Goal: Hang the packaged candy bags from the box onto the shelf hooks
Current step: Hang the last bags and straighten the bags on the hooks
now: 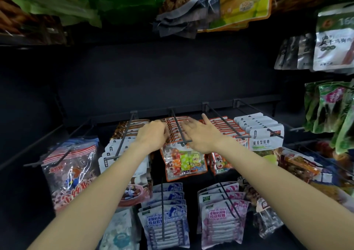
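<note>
While we lean toward the dark shelf, our left hand curls its fingers round the tops of the orange-edged candy bags hanging on the middle hook, at about 12 o'clock from our arms. Our right hand lies with fingers spread and straight, touching the same row from 3 o'clock of the hook. White bags hang just beside at 3 o'clock; blue bags hang below at 6 o'clock.
</note>
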